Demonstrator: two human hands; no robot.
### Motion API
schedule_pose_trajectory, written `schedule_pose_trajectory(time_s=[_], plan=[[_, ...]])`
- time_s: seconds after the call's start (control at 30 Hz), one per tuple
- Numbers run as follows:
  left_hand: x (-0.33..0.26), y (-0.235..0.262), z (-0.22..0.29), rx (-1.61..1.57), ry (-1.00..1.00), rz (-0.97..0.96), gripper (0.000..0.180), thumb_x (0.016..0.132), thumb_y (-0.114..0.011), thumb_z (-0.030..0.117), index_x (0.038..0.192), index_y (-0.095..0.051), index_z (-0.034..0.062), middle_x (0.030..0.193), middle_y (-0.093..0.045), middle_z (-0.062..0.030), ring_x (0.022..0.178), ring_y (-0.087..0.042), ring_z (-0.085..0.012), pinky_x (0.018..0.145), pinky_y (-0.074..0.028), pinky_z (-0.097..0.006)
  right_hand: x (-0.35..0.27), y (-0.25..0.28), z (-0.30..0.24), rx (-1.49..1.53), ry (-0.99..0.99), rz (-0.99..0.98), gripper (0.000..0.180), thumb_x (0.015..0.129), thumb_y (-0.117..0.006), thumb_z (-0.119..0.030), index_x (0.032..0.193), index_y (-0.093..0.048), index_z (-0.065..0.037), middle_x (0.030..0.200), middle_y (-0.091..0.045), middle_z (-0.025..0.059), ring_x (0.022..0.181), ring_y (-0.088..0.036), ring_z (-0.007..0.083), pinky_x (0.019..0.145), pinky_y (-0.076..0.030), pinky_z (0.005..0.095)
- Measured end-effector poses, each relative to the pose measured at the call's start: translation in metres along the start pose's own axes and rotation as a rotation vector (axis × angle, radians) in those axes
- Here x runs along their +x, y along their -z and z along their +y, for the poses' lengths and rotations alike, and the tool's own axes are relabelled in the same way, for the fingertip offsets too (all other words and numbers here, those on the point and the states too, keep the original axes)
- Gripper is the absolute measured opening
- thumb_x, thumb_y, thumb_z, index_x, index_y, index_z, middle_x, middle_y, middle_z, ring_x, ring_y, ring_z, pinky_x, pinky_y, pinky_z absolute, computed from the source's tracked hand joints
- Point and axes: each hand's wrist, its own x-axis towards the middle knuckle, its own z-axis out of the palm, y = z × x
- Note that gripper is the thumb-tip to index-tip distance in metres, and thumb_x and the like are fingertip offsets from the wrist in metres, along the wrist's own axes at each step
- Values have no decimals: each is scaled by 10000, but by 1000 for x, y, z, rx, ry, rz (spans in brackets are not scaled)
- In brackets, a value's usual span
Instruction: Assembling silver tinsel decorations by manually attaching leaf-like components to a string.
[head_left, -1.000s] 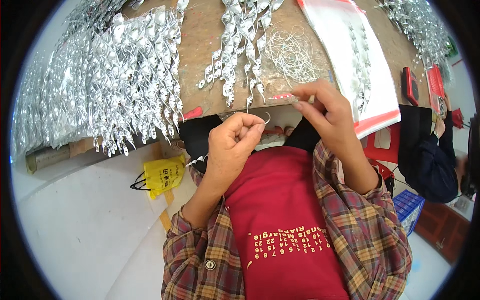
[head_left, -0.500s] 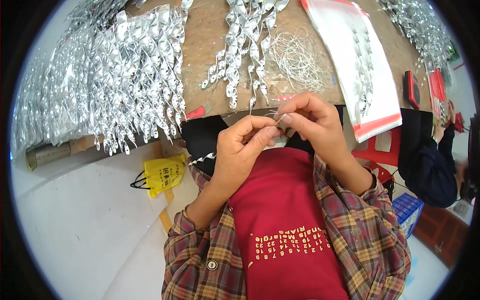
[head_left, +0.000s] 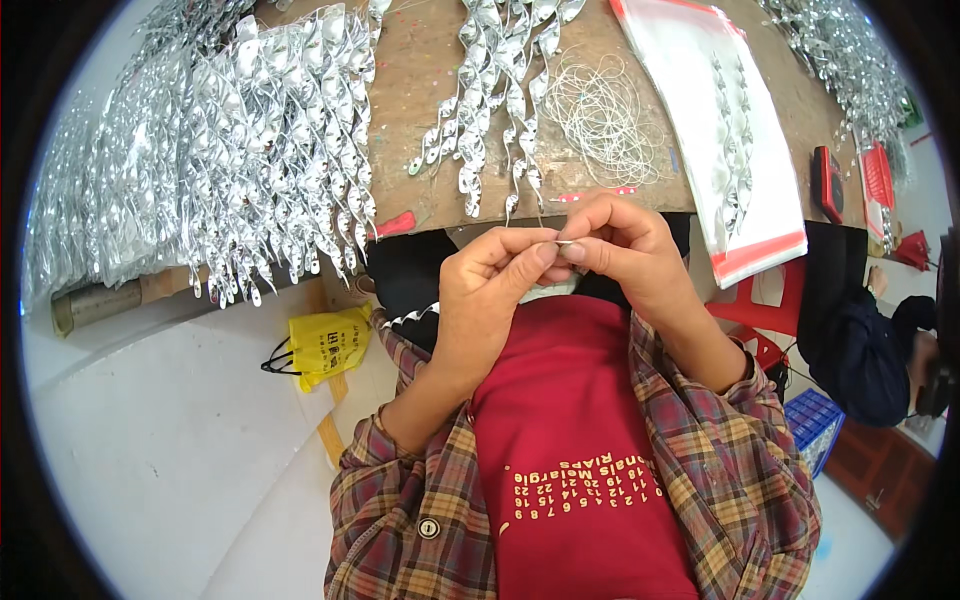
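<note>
A thin thread loop [head_left: 562, 242] was pinched between the fingers of the left hand [head_left: 492, 290] and right hand [head_left: 625, 250], just below the counter [head_left: 420, 90] edge. Threading or knotting seemed in hand; next likely called for a silver spiral ornament [head_left: 500, 110] at twelve o'clock.

Glossy foil spirals [head_left: 270, 150], rough wooden table [head_left: 420, 120]

A craft workshop: heaps of silver foil spirals [head_left: 250, 150] cover a worn wooden worktable [head_left: 420, 110].

Wearer's clothing: open plaid flannel shirt [head_left: 740, 470] in brown, red, yellow and grey checks, long sleeves ending in cuffs just short of the wrists; one round metal snap button [head_left: 428, 527] on the left front. Beneath the shirt, a dark red T-shirt [head_left: 580, 450] with rows of small yellow printed characters.
</note>
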Motion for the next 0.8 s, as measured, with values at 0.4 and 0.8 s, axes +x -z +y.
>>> schedule_pose_trajectory(time_s=[0.4, 0.8], plan=[[3, 2, -1, 0, 118, 5, 116, 874, -585, 88, 933, -612, -8, 834, -634, -53, 729, -588, -82, 662, -472, -195, -5, 9, 3, -135, 11, 27, 70, 830, -604, -17, 897, -587, -8, 852, -536, -3, 797, -514, 73, 699, -422, 217], [2, 1, -1, 460, 9, -21, 102, 861, -580, 72, 907, -606, -16, 777, -620, -31, 677, -529, -42, 640, -432, -174, 4, 9, -4, -823, 363, -16, 95, 772, -643, -77, 852, -618, -32, 952, -549, 81, 893, -543, 199, 783, -403, 274]])
